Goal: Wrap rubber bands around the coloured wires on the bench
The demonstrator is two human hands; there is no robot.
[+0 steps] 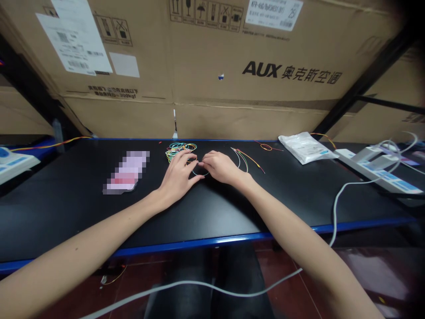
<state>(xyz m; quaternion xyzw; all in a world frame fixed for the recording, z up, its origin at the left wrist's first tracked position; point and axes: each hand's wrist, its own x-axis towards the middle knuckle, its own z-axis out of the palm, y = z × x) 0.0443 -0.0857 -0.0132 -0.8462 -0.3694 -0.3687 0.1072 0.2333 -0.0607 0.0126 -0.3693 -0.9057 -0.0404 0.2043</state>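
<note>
Wire loop (pixel 200 173) between left hand (pixel 177 177), right hand (pixel 221 167)

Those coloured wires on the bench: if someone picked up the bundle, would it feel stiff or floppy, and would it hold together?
Probably light and fairly floppy: the coloured wires are thin and lie in loose loops on the black bench top. They keep their curves, so they may be slightly springy. The loops overlap, so lifting one strand could well drag others along.
</note>
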